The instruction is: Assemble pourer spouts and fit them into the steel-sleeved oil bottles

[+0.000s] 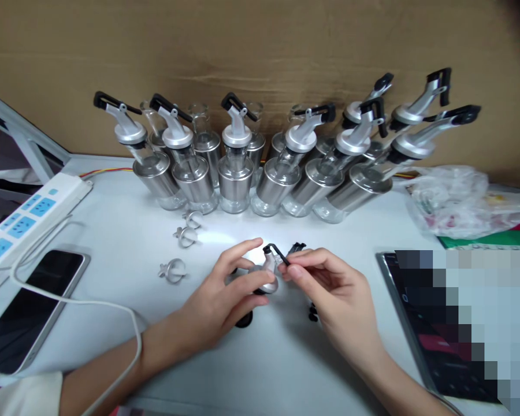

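Gripping a silver pourer spout [266, 276] between thumb and curled fingers, the left hand [219, 306] closes around its cap just above the white surface [112, 231]. The right hand [333, 294], at three o'clock of the spout, pinches the black flap lever [277, 254] with narrowed fingertips. Finished bottles [236, 173] stand at twelve o'clock; loose silver collars [173, 270] lie at nine o'clock.

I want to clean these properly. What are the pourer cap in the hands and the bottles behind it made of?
The pourer cap, held by the left hand, looks like brushed metal or metal-look plastic with a matte grey sheen; its black lever, pinched by the right hand, looks plastic. The bottles look like clear glass in shiny steel sleeves.
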Available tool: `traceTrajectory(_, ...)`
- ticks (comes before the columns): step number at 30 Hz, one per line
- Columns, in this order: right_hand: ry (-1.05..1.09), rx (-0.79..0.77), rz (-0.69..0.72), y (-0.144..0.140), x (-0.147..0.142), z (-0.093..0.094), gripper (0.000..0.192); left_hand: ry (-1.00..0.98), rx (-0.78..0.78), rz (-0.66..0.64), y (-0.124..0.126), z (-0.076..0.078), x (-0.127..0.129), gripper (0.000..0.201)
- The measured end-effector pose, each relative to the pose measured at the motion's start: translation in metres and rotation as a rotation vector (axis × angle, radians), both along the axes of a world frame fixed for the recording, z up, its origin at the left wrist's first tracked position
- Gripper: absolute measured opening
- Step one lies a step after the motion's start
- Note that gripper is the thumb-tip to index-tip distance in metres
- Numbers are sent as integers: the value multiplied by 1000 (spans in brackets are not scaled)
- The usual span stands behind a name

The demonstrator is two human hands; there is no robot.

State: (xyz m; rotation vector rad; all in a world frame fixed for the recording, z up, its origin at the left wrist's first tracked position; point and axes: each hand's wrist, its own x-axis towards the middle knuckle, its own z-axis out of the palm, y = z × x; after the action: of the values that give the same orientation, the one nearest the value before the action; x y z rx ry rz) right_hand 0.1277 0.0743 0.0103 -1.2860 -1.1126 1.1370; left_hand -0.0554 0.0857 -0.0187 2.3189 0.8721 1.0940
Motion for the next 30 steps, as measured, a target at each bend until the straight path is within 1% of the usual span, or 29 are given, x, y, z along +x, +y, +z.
traceTrajectory(3,33,-23,3,1,0,-3,12,-32,-84,-21,-1,3,0,22)
traceTrajectory(8,53,-10,-23,2,0,-6,12,-7,-175,-44,0,13,-1,23)
traceTrajectory(11,80,-10,-39,2,1,-7,10,-3,-174,-50,1,15,-1,25)
traceTrajectory(15,114,-14,-36,2,2,-7,8,15,-175,-53,1,13,-2,26)
traceTrajectory(18,96,-21,-21,2,1,-7,9,17,-183,-70,0,12,-2,27)
traceTrajectory(23,42,-25,-47,3,2,-6,10,7,-178,-66,0,13,-2,28)
traceTrajectory(30,14,-11,23,2,0,-4,8,8,-159,-60,0,12,-2,29)
